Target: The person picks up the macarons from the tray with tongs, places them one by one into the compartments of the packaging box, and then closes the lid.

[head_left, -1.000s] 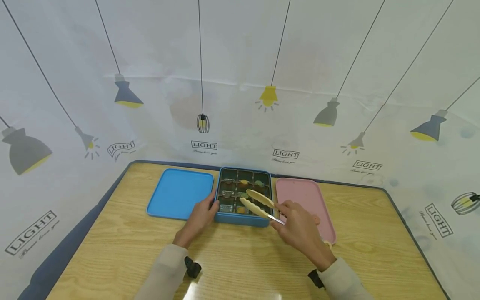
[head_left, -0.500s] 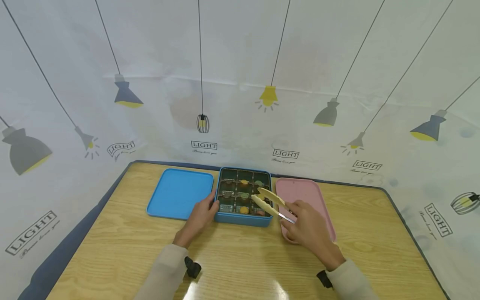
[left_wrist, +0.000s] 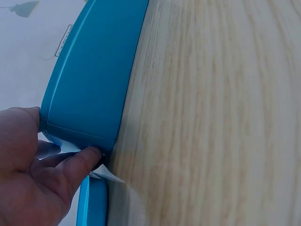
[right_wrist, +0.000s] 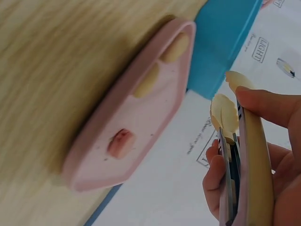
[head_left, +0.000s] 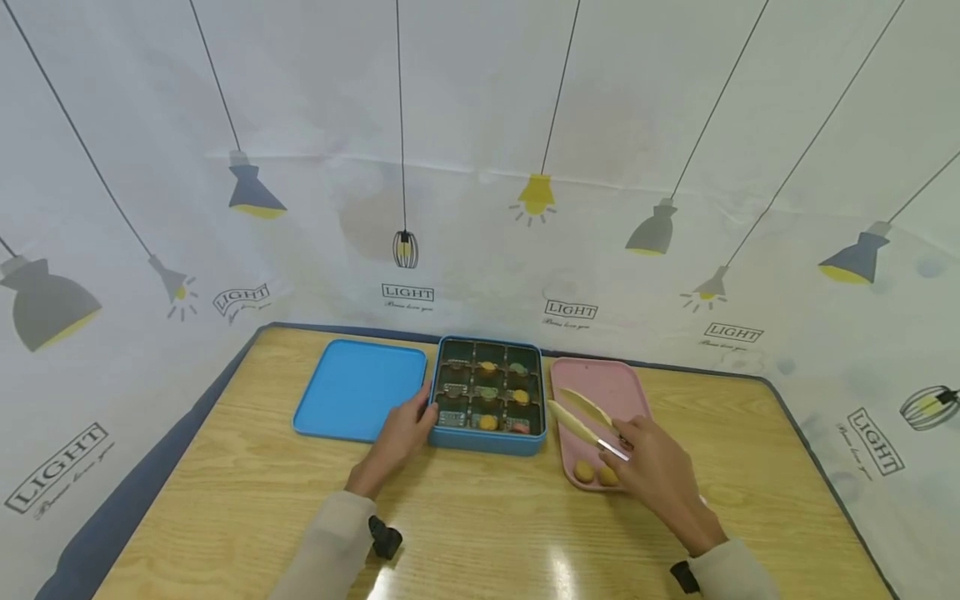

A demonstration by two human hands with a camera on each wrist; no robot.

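The wooden table (head_left: 450,525) bears a blue box (head_left: 487,442) before lamp-printed sheeting (head_left: 480,100).

a staged tabletop set, judging by wooden table (head_left: 480,517) and lamp-printed backdrop (head_left: 480,100).

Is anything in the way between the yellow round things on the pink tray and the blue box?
Only edges: the yellow round things sit inside the rim of the pink tray, and the blue box has raised walls. I see nothing else blocking the way.
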